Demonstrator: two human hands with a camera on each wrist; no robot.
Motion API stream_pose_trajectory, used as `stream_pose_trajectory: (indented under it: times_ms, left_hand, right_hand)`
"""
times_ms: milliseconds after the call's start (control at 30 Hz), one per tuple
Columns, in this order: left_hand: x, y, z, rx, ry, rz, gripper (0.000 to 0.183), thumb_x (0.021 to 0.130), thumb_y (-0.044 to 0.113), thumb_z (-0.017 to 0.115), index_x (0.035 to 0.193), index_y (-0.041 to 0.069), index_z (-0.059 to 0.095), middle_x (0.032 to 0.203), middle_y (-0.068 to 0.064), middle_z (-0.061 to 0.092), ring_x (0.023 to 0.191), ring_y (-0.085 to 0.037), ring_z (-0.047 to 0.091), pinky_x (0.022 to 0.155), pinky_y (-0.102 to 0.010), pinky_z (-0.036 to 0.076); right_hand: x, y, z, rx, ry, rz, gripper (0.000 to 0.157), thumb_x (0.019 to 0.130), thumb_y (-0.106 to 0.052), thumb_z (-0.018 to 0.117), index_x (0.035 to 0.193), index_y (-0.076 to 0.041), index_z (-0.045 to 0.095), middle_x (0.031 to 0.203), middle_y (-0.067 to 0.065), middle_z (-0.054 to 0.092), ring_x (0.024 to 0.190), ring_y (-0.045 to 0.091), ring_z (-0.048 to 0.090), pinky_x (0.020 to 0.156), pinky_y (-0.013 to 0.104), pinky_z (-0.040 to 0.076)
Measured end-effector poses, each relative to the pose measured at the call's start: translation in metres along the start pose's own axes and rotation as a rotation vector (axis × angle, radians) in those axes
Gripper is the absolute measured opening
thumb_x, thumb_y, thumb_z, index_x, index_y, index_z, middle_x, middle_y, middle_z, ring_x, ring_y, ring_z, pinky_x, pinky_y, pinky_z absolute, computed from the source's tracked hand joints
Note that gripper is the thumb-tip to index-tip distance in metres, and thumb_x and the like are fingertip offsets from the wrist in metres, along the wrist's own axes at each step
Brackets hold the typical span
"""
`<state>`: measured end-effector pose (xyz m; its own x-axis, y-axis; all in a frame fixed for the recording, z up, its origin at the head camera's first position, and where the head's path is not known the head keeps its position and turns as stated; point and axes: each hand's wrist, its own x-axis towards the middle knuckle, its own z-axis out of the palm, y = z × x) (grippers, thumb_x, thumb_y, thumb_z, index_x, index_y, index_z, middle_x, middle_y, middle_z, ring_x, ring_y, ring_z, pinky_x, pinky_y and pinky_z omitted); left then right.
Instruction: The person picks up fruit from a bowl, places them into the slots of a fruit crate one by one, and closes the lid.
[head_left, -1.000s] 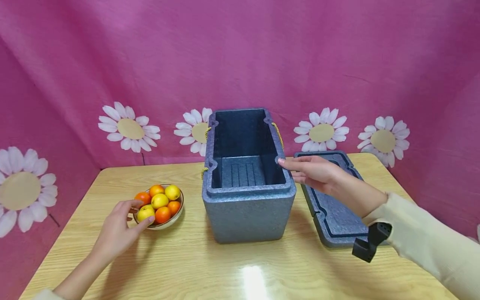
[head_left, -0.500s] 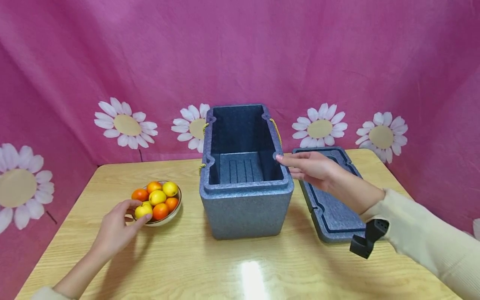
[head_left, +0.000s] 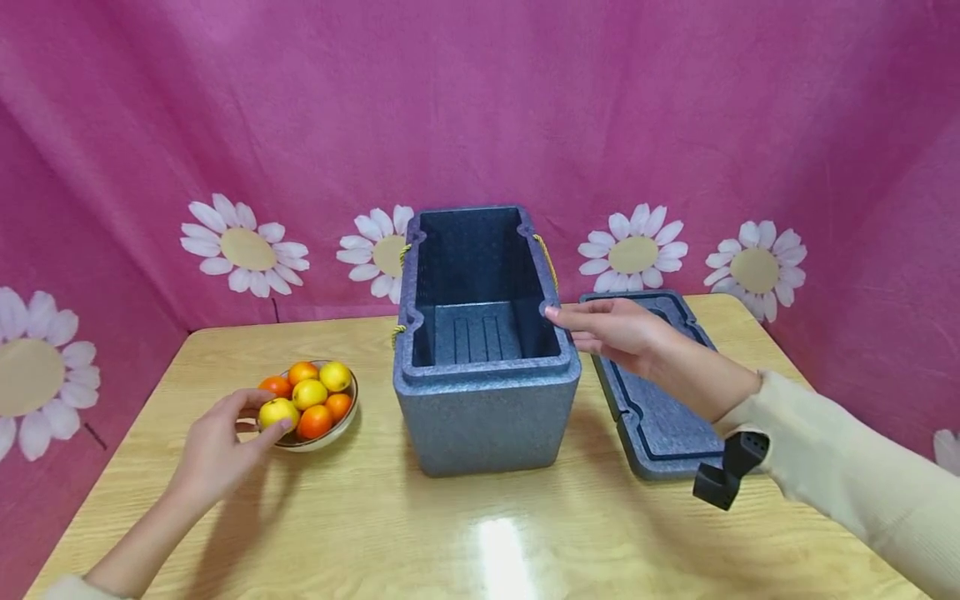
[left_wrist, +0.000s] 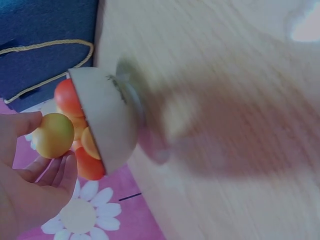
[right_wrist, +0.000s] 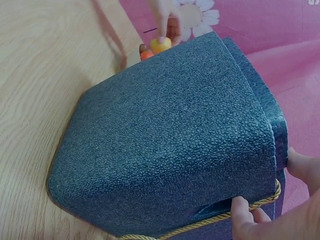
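My left hand (head_left: 217, 442) pinches a round yellow fruit (head_left: 277, 412) between thumb and fingers at the near left side of a white bowl (head_left: 333, 435). In the left wrist view this fruit (left_wrist: 55, 135) stands out beyond the bowl's rim, in front of orange fruits (left_wrist: 68, 97). More yellow and orange fruits lie heaped in the bowl. At the middle of the table stands a dark grey foam box (head_left: 487, 429), its top uncovered and its inside bare. My right hand (head_left: 626, 333) grips its right rim, thumb on the edge, fingers against the outer wall beside a yellow rope (right_wrist: 205, 222).
The box's matching lid (head_left: 675, 417) lies on the wooden table (head_left: 390, 533) to the right, below my right forearm. A pink curtain (head_left: 465, 100) with daisies hangs behind and at both sides. A black device (head_left: 731, 471) sits on the right cuff.
The left hand has closed on the yellow fruit and raised it slightly against its neighbours. The right hand stays on the box rim. The whole head view has shifted a little.
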<state>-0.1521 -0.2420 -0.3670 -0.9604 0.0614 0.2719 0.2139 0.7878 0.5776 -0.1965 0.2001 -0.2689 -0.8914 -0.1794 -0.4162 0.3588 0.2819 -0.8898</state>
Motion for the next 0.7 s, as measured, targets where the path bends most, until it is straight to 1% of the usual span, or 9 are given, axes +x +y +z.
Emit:
stream_pose_trajectory:
  times_ms: [67, 133, 167, 233, 333, 400, 500, 600, 700]
  left_hand:
    - [0.003, 0.003, -0.004, -0.003, 0.0, 0.003, 0.038, 0.084, 0.017, 0.075, 0.114, -0.003, 0.063, 0.109, -0.024, 0.069, 0.085, 0.02, 0.045, 0.07, -0.007, 0.047]
    - [0.007, 0.007, -0.007, 0.003, -0.002, 0.011, 0.038, 0.085, 0.018, 0.075, 0.115, -0.003, 0.063, 0.109, -0.023, 0.069, 0.086, 0.017, 0.048, 0.071, -0.004, 0.045]
    - [0.009, 0.009, -0.009, 0.005, -0.006, 0.015, 0.039, 0.086, 0.018, 0.074, 0.116, -0.003, 0.063, 0.109, -0.023, 0.069, 0.087, 0.013, 0.053, 0.07, -0.004, 0.045]
    - [0.014, 0.013, -0.012, 0.02, -0.014, 0.032, 0.039, 0.086, 0.02, 0.074, 0.116, -0.003, 0.063, 0.108, -0.023, 0.069, 0.089, -0.004, 0.062, 0.07, -0.004, 0.044]
    - [0.022, 0.019, -0.016, 0.03, -0.031, 0.056, 0.04, 0.086, 0.02, 0.074, 0.117, -0.002, 0.062, 0.108, -0.023, 0.069, 0.092, -0.031, 0.066, 0.07, -0.007, 0.045]
    - [0.027, 0.023, -0.018, 0.031, -0.045, 0.067, 0.04, 0.086, 0.019, 0.074, 0.118, -0.002, 0.062, 0.11, -0.023, 0.069, 0.095, -0.034, 0.066, 0.071, -0.008, 0.046]
    - [0.032, 0.03, -0.02, 0.021, -0.071, 0.067, 0.04, 0.086, 0.018, 0.073, 0.12, -0.002, 0.061, 0.113, -0.023, 0.067, 0.096, -0.035, 0.067, 0.074, -0.016, 0.052]
    - [0.036, 0.037, -0.02, 0.011, -0.102, 0.058, 0.04, 0.087, 0.017, 0.072, 0.121, -0.001, 0.06, 0.116, -0.023, 0.067, 0.098, -0.036, 0.067, 0.081, -0.032, 0.058]
    - [0.039, 0.046, -0.018, -0.001, -0.126, 0.059, 0.041, 0.088, 0.018, 0.072, 0.122, 0.0, 0.06, 0.117, -0.022, 0.067, 0.098, -0.036, 0.068, 0.086, -0.045, 0.057]
  right_hand:
    - [0.0, -0.001, 0.0, 0.0, 0.005, 0.004, 0.072, 0.097, -0.035, 0.059, 0.151, 0.002, 0.03, 0.16, 0.016, 0.031, 0.149, 0.033, 0.032, 0.123, 0.043, 0.026]
    - [-0.001, -0.002, 0.001, 0.006, 0.005, 0.008, 0.072, 0.097, -0.035, 0.059, 0.151, 0.002, 0.029, 0.16, 0.016, 0.031, 0.149, 0.032, 0.032, 0.123, 0.042, 0.027]
    - [-0.001, -0.002, 0.0, 0.007, 0.001, 0.009, 0.072, 0.097, -0.034, 0.058, 0.151, 0.003, 0.029, 0.16, 0.016, 0.031, 0.149, 0.032, 0.032, 0.123, 0.042, 0.027]
    - [-0.001, -0.003, 0.0, 0.006, -0.006, 0.012, 0.072, 0.098, -0.034, 0.058, 0.151, 0.003, 0.027, 0.161, 0.016, 0.03, 0.149, 0.032, 0.031, 0.124, 0.041, 0.026]
    - [0.0, -0.005, -0.001, 0.001, -0.01, 0.009, 0.072, 0.098, -0.033, 0.057, 0.152, 0.003, 0.026, 0.161, 0.016, 0.029, 0.149, 0.033, 0.031, 0.124, 0.041, 0.025]
    - [0.0, -0.007, -0.002, -0.006, -0.006, 0.008, 0.072, 0.098, -0.034, 0.057, 0.152, 0.004, 0.027, 0.161, 0.016, 0.03, 0.149, 0.033, 0.032, 0.124, 0.042, 0.026]
    - [0.001, -0.007, -0.002, -0.027, 0.008, 0.014, 0.075, 0.097, -0.037, 0.059, 0.151, 0.003, 0.028, 0.159, 0.017, 0.033, 0.147, 0.033, 0.036, 0.123, 0.042, 0.028]
    - [0.0, -0.005, -0.002, -0.041, 0.017, 0.02, 0.077, 0.096, -0.039, 0.06, 0.152, 0.003, 0.027, 0.159, 0.018, 0.034, 0.146, 0.034, 0.037, 0.122, 0.042, 0.029]
    - [-0.001, -0.001, -0.001, -0.042, 0.012, 0.016, 0.076, 0.096, -0.039, 0.059, 0.151, 0.003, 0.028, 0.158, 0.019, 0.034, 0.146, 0.035, 0.036, 0.122, 0.043, 0.029]
